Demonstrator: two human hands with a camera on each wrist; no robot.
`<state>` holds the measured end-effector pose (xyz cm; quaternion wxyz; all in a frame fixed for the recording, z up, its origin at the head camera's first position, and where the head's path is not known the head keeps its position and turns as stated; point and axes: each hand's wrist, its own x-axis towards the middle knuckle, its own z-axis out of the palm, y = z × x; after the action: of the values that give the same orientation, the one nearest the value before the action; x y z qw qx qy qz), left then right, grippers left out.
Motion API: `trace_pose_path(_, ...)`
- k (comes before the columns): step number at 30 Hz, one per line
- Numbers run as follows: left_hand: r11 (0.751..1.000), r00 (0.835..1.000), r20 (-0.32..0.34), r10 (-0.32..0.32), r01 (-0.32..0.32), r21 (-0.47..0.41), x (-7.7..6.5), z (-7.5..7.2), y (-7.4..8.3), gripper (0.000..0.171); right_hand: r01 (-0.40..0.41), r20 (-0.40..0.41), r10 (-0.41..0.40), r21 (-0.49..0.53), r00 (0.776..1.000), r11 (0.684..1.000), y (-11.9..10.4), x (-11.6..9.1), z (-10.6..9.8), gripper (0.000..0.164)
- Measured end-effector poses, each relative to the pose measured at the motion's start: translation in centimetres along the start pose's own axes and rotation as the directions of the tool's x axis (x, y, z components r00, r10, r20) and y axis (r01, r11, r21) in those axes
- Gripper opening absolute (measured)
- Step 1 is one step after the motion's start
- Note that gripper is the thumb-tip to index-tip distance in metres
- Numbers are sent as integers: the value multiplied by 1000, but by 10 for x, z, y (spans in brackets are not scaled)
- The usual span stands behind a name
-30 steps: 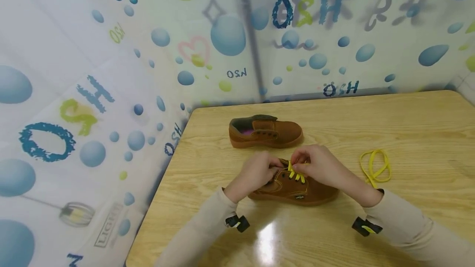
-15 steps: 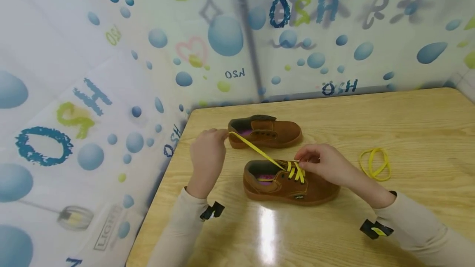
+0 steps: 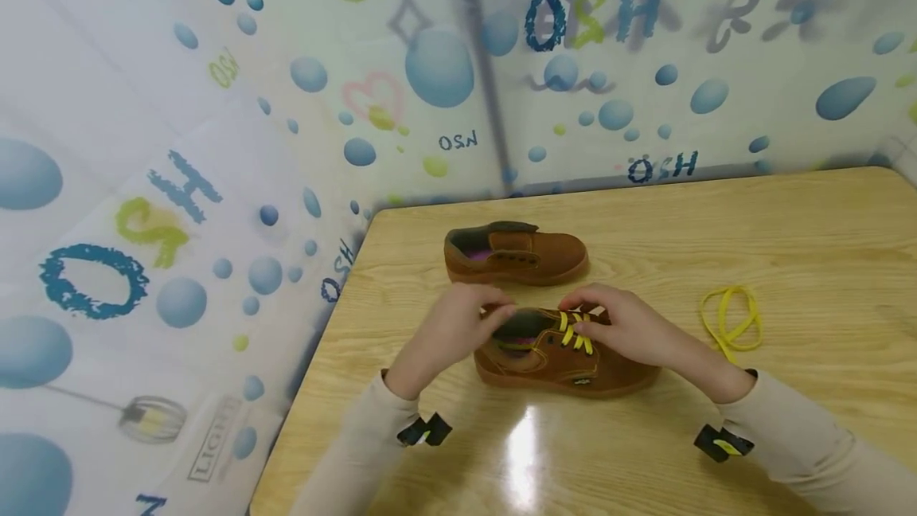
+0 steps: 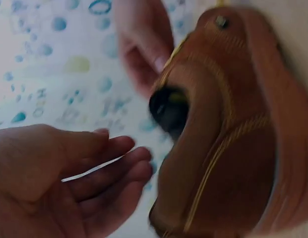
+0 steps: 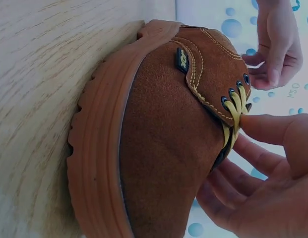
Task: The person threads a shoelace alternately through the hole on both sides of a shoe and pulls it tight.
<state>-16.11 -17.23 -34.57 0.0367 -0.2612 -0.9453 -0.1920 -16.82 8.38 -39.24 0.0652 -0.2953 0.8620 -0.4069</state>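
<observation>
A brown suede shoe (image 3: pixel 609 369) stands on the table, toe to the right, with yellow shoelace (image 5: pixel 235 106) threaded through several eyelets. My left hand (image 3: pixel 447 333) hovers by the heel and opening. Its fingers are loosely bent with nothing between them in the left wrist view, apart from the shoe heel (image 4: pixel 228 173). Over the lacing, my right hand (image 3: pixel 630 329) pinches the shoelace, its thumb (image 5: pixel 265 126) on the crossed strands and its other fingers on the far side of the tongue. The shoelace's free end is hidden.
Behind lies a second brown shoe (image 3: pixel 555 257), its visible eyelets unlaced. A loose yellow shoelace (image 3: pixel 732 325) is looped on the wooden table (image 3: pixel 809 261) at the right. Printed walls (image 3: pixel 401 142) stand along the table's back and left.
My left hand first drew a yellow shoelace end out to the upper left, then let it go and came back to the shoe's opening. My right hand stayed at the lacing.
</observation>
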Motion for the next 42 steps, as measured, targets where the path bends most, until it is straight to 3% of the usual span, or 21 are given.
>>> trace_pose_path(2, 997, 985, 159, 63, -54, -60, 4, 13, 7, 23, 0, 19, 0, -3, 1000, 1000, 1, -2, -1, 31)
trace_pose_path(4, 991, 958, 269, 103, -74, -115, 9, 25, 11, 26, 7, 50, -7, -8, 999, 1000, 3, -4, -2, 38)
trace_pose_path(6, 983, 936, 333, 116, -61, -171, 12, 34, 14, 25, 16, 83, -14, -26, 996, 1000, 4, -7, -2, 45)
trace_pose_path(8, 975, 928, 357, 106, -26, -222, 14, 39, 15, 24, 31, 111, -26, -46, 993, 998, 6, -9, -1, 53)
trace_pose_path(12, 950, 929, 369, 37, 82, -301, 18, 41, 16, 22, 33, 126, -27, -53, 992, 998, 9, -12, -1, 58)
trace_pose_path(15, 907, 925, 379, -23, 179, -382, 20, 41, 16, 25, 26, 127, -21, -38, 992, 999, 9, -13, -1, 58)
trace_pose_path(19, 850, 938, 332, -98, 253, -463, 21, 46, 19, 31, 25, 125, -20, -34, 992, 999, 8, -13, -1, 59)
trace_pose_path(22, 824, 943, 285, -171, 295, -484, 23, 49, 21, 26, 23, 118, -18, -39, 993, 999, 8, -13, -1, 59)
trace_pose_path(25, 780, 934, 278, -223, 342, -524, 23, 51, 21, 20, 31, 114, -27, -40, 993, 999, 9, -14, 0, 58)
trace_pose_path(28, 726, 916, 310, -254, 393, -565, 24, 52, 21, 19, 49, 107, -45, -39, 993, 998, 10, -13, 2, 58)
trace_pose_path(31, 690, 896, 344, -280, 437, -577, 25, 52, 21, 18, 59, 88, -55, -42, 995, 997, 12, -13, 4, 59)
trace_pose_path(34, 657, 883, 360, -300, 465, -593, 25, 53, 23, 18, 64, 66, -61, -51, 996, 997, 14, -13, 5, 61)
trace_pose_path(37, 630, 882, 364, -298, 468, -620, 24, 54, 24, 20, 66, 53, -63, -54, 997, 996, 16, -13, 6, 61)
trace_pose_path(40, 606, 899, 343, -273, 437, -665, 21, 57, 25, 23, 72, 46, -70, -58, 996, 996, 17, -14, 7, 61)
trace_pose_path(42, 614, 913, 316, -257, 407, -676, 20, 59, 27, 25, 76, 42, -73, -61, 996, 995, 17, -14, 7, 60)
